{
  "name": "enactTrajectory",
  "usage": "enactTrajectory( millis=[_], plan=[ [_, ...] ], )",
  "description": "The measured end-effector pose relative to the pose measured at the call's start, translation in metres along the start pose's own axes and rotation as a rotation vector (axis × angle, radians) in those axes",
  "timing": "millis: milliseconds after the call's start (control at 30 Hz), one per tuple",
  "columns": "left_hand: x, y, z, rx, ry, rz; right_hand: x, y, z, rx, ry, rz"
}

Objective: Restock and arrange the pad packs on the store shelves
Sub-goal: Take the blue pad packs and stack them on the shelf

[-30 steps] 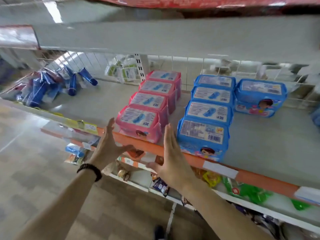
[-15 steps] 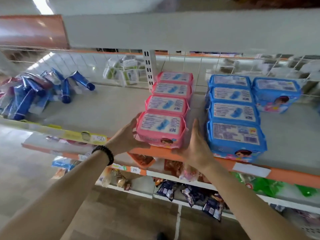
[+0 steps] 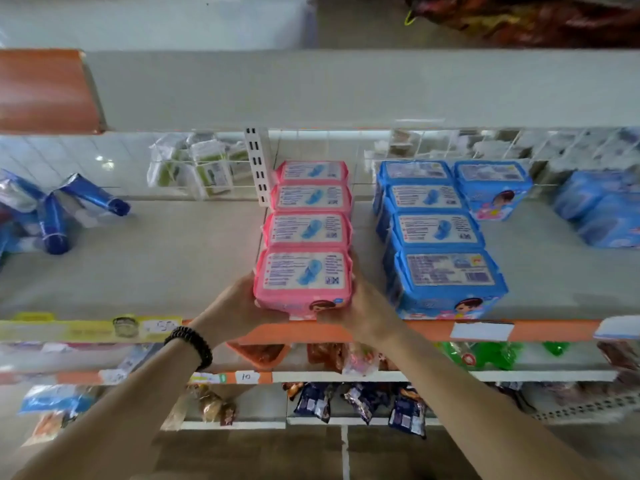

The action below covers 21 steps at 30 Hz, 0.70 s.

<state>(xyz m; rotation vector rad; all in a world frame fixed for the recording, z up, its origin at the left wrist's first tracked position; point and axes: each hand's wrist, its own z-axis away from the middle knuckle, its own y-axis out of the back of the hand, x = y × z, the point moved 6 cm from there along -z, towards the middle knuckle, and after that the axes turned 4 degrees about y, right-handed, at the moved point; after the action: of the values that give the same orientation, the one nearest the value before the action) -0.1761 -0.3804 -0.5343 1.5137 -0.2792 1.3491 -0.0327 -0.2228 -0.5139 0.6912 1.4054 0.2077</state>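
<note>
While your left hand (image 3: pixel 239 308) cups the 9 o'clock end of the front pink pack (image 3: pixel 302 280) and your right hand (image 3: pixel 363 306) cups its 3 o'clock end, that pack sits at the front lip of the shelf (image 3: pixel 138 268), at 6 o'clock in its row. Your fingers on both sides curl against the pack's ends, grasping it between them; the fingertips themselves are hidden behind the pack. Its long axis runs from 9 to 3 o'clock, label face up, cartoon face toward you.

Four pink packs stand in one file running from 6 to 12 o'clock, each touching the next. At 3 o'clock of them, apart by a bare strip, a file of four blue packs (image 3: pixel 446 278) lies the same way, with a fifth blue pack (image 3: pixel 491 188) beside the back of the file. More blue packs (image 3: pixel 602 209) sit at the far 3 o'clock edge, perhaps two, too blurred to count. Blue tubes (image 3: pixel 55 223) lie scattered at 9 o'clock. A black bracelet (image 3: pixel 192 344) circles your left wrist.
</note>
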Motion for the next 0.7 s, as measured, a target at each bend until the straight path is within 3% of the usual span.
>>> enactTrajectory(
  millis=[267, 400, 600, 700],
  plan=[
    [0.000, 0.000, 0.013, 0.006, 0.048, 0.066, -0.015, 0.009, 0.014, 0.040, 0.001, -0.025],
    [0.024, 0.005, 0.048, 0.073, 0.016, 0.399, -0.020, 0.027, 0.044, 0.055, -0.033, 0.040],
    [0.075, 0.012, 0.097, 0.560, -0.108, -0.028, -0.037, 0.064, 0.084, 0.090, 0.082, 0.153],
    [0.121, -0.004, 0.111, 0.584, -0.197, -0.187, -0.046, 0.091, 0.103, 0.106, 0.131, 0.206]
  ],
)
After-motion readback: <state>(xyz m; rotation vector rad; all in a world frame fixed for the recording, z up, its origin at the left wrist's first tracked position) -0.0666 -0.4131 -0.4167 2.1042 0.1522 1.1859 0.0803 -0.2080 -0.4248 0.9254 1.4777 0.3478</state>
